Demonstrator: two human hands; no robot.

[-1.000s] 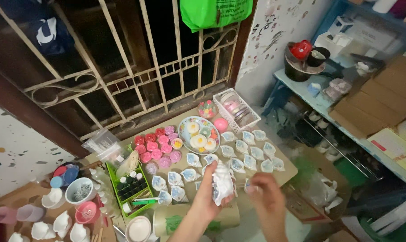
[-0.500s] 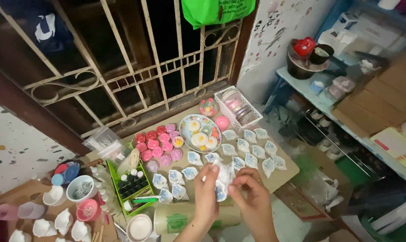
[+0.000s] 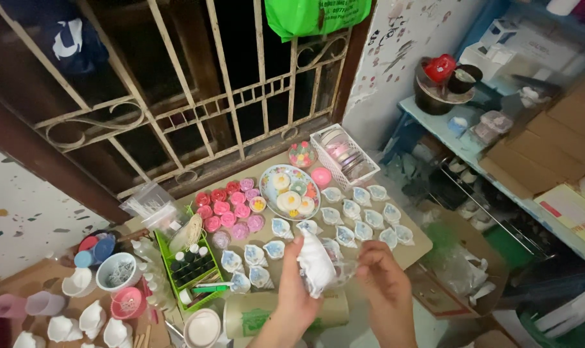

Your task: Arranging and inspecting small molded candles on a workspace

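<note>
Near edge, centre: left hand (image 3: 299, 293) and right hand (image 3: 384, 283), both raised above the tabletop (image 3: 416, 243). Left hand is closed round a white shell-shaped piece (image 3: 316, 264) inside a clear plastic bag (image 3: 341, 270), thumb side up. Right hand's fingers pinch the bag's loose end just beside the piece; the bag stretches between the 2 hands.

Below the hands: a pale roll w/ green print (image 3: 254, 316), lying on its side. To its left, a white round lid (image 3: 203, 327) and a green tray of small dark bottles (image 3: 190, 270).

Far left, near: white shell pieces (image 3: 89, 319), a pink cup (image 3: 128, 301), a white bowl (image 3: 117, 274), clear pink tumblers (image 3: 9, 305).

Mid tabletop, behind the hands: rows of bagged white-and-blue shell pieces (image 3: 360, 216), approx. 3 rows, running left to right. Beyond them, a round plate of flower-shaped pieces (image 3: 290, 183); to its left, a cluster of pink and red rosettes (image 3: 231, 206).

Far edge: a white basket of jars (image 3: 344, 154), a pink ball (image 3: 321, 176).

Background: a cream metal window grille (image 3: 241, 96) w/ a green bag (image 3: 318, 14) hung on it. Right: a blue shelf (image 3: 434, 125) carrying cardboard boxes (image 3: 550, 148) and a dark pot w/ red lid (image 3: 437, 80).
</note>
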